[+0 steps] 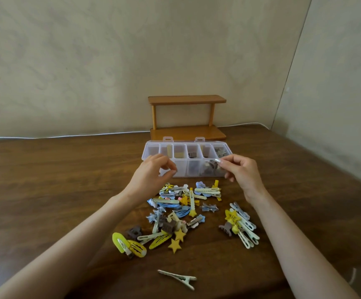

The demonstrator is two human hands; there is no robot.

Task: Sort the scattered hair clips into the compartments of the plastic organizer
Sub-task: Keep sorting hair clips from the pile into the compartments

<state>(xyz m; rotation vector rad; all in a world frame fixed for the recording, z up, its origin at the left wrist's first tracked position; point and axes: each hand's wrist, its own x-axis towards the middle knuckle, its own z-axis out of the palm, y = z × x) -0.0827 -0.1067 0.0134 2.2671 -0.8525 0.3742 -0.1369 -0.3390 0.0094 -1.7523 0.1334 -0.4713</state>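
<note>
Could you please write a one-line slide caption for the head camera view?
Both hands hover at a clear organizer on a wooden table, hair clips piled nearby.

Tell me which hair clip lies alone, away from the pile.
The pale cream alligator clip nearest the camera. It lies by itself on the table, while the others are heaped together nearer the organizer.

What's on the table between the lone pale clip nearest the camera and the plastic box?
In the head view, the scattered pile of hair clips lies between the lone clip and the organizer.
</note>
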